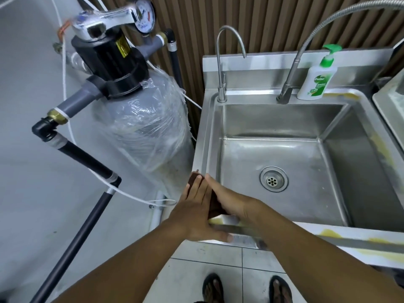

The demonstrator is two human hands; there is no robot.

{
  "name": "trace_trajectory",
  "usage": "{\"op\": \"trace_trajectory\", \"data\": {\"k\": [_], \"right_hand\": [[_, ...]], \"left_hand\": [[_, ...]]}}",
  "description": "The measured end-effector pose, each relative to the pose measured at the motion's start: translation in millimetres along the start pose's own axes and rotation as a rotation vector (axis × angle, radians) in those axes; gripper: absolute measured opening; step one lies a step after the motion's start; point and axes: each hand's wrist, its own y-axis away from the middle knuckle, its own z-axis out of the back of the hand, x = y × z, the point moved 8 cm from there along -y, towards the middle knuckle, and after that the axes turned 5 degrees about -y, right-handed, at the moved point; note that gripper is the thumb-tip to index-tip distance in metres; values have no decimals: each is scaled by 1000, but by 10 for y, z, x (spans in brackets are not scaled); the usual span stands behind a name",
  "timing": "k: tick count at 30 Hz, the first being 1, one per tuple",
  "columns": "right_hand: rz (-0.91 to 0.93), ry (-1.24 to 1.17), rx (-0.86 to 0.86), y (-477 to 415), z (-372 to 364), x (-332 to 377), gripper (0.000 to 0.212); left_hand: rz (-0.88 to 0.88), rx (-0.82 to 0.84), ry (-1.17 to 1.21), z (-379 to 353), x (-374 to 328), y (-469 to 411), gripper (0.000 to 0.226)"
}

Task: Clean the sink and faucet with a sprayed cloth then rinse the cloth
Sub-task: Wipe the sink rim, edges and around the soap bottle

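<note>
A stainless steel sink fills the right of the view, with a drain in its floor. A thin gooseneck faucet stands at its back left, and a flexible-hose faucet at the back middle. A dark brown cloth lies on the sink's front-left corner rim. My left hand lies flat on the cloth's left side with straight fingers. My right hand presses its right side, fingers extended along the rim. Most of the cloth is hidden between the hands.
A green-capped soap bottle stands on the sink's back ledge. A plastic-wrapped water filter tank with a black valve head and pipes stands close to the sink's left. Another steel unit adjoins on the right. Sandalled feet are on the tiled floor.
</note>
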Motion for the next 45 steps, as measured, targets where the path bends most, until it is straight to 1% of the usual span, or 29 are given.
{"op": "trace_trajectory", "data": {"k": [1,4,8,10,12,14,16,19,24,26,28,31,34,36,39,40,42,45], "right_hand": [[18,-46,-14,-40,7,29,91],[49,-146,-36,-173,89,128,102],[112,-280,-47,-398,245,398,94],[147,-339,-63,-529,336,531,86],[178,-390,-82,-649,424,618,86],[197,-399,-105,-705,480,664,90],[206,-412,-94,-721,471,666,93],[224,-386,-72,-604,392,546,86],[134,-302,-10,-326,141,206,82],[96,-223,10,-153,40,117,88],[59,-79,42,38,-75,58,97],[7,185,39,304,-198,17,99],[14,418,-5,473,-265,3,100],[55,520,-70,539,-285,-38,99],[100,755,-161,611,-283,-118,120],[120,819,-178,616,-286,-133,121],[155,938,-175,618,-321,-167,114],[192,1101,-137,646,-367,-256,109]], "left_hand": [[7,0,-7,24,12,-47,152],[20,13,-40,178,55,-259,152],[24,5,-62,422,154,-636,148],[35,-25,-75,528,228,-833,151],[44,-21,-89,610,298,-995,156],[50,-13,-99,651,329,-1081,159],[36,-2,-91,663,320,-1087,160],[0,12,-51,564,308,-972,161],[-71,42,32,267,210,-549,148],[-86,43,52,153,150,-369,146],[-92,31,54,61,101,-190,143],[-84,49,85,-85,19,84,134],[-27,25,115,-217,-69,284,128],[48,-32,150,-303,-112,362,134],[200,-137,143,-381,-198,469,137],[262,-163,113,-388,-223,510,139],[368,-192,93,-409,-270,563,145],[469,-226,128,-451,-365,636,149]]}}
